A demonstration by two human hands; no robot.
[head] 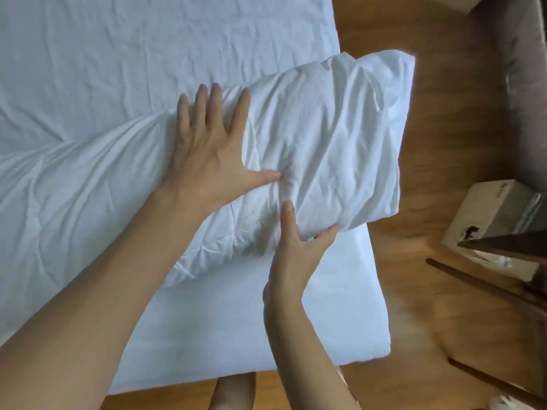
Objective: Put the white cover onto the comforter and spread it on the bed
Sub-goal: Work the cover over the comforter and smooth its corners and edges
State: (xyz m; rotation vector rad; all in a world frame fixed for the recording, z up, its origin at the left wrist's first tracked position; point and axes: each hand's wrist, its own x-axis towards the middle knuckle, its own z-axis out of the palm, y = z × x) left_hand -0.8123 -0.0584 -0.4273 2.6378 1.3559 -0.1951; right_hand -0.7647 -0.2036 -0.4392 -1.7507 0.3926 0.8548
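A bunched white comforter in its white cover point(325, 137) lies across the near right corner of the bed point(266, 321), its right end hanging past the mattress edge. My left hand point(213, 149) presses flat on it with fingers spread. My right hand point(299, 247) grips the near lower edge of the bundle, thumb on top and fingers curled under the fabric. The rest of the cover trails left over the bed as wrinkled white cloth point(74, 179). I cannot tell cover from comforter inside the bundle.
Wooden floor point(429, 202) lies to the right of the bed. A white cardboard box point(500, 214) and dark wooden furniture legs point(479, 279) stand at the right. A grey upholstered piece point(521, 84) fills the top right. My leg point(233, 392) shows at the bottom.
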